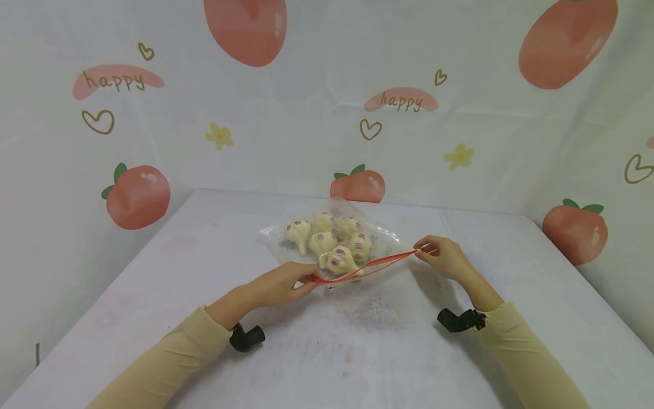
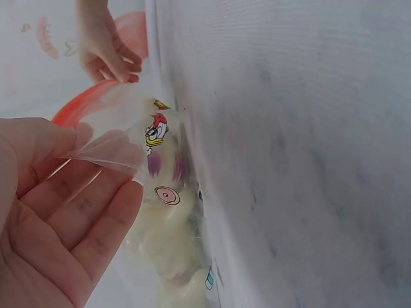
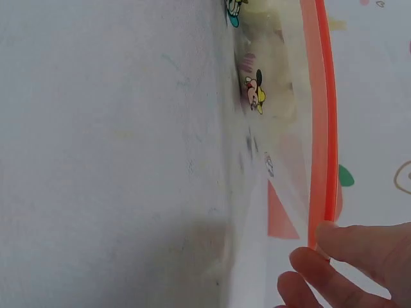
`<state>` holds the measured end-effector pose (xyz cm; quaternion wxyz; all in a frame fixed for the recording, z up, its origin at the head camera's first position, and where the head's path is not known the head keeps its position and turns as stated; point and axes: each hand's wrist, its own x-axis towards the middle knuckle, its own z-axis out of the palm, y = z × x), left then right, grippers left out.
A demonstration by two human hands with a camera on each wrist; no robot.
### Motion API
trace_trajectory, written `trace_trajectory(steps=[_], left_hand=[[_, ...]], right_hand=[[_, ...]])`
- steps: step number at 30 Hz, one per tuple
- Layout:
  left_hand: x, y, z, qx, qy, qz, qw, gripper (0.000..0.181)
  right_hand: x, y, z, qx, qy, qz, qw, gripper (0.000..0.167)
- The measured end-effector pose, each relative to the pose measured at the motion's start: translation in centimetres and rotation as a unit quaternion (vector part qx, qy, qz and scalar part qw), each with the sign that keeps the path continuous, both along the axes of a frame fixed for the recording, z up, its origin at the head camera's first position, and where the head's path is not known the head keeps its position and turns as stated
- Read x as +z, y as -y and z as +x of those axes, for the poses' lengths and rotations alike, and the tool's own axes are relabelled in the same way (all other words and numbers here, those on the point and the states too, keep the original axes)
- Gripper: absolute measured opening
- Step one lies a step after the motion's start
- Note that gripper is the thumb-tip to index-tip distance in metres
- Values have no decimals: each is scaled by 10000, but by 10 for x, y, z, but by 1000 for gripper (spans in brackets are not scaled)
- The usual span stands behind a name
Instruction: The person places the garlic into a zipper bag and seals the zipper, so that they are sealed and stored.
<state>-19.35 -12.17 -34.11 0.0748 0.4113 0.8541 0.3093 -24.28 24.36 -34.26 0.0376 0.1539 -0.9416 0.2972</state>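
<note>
A clear zip bag [image 1: 385, 236] with a red zip edge and small cartoon prints lies on the table. Several garlic bulbs [image 1: 323, 242], whitish with purple marks, are inside it. At the near left corner, my left hand [image 1: 286, 284] pinches the bag's edge; in the left wrist view thumb and fingers [image 2: 106, 218] hold the film by the red strip. My right hand [image 1: 444, 258] pinches the other end of the red strip [image 3: 324, 128] between thumb and fingertips. Between the hands, the two red edges stand slightly apart in the middle.
The white table [image 1: 347, 352] carries faint smudges. Behind it hangs a pale backdrop [image 1: 306, 142] printed with red fruits, hearts and flowers. A black wrist mount [image 1: 247, 338] sits under the left wrist and another black mount [image 1: 460, 321] under the right.
</note>
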Motion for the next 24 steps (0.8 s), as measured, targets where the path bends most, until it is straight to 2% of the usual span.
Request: trace_trajectory(steps=[5,11,14,17,20,22,24], left_hand=[[1,-1,0,-118,79,49,9999,18],[4,-2,2,-133,110,-208,9996,17],[4,-3,3,-180,103,-270,9994,17],[4,-2,2,-312,-73,-267,9991,16],[5,-3,2,-323,-120,-351,9988,16],[7,-4,3,-280,-59,-492,9984,17],[13,-5,4,-219,148,-623,9977,20]], right_hand=[[-1,-1,1,-23,507,-497,9975,25],[-1,3,1,-237,1064,-865,9903,36],[0,6,1,-399,1121,-909,9887,37],[1,9,2,-498,1105,-954,9880,34],[1,10,3,-540,1072,-1024,9875,32],[2,11,3,-529,1062,-1065,9872,31],[2,11,4,-513,1054,-1118,9868,31]])
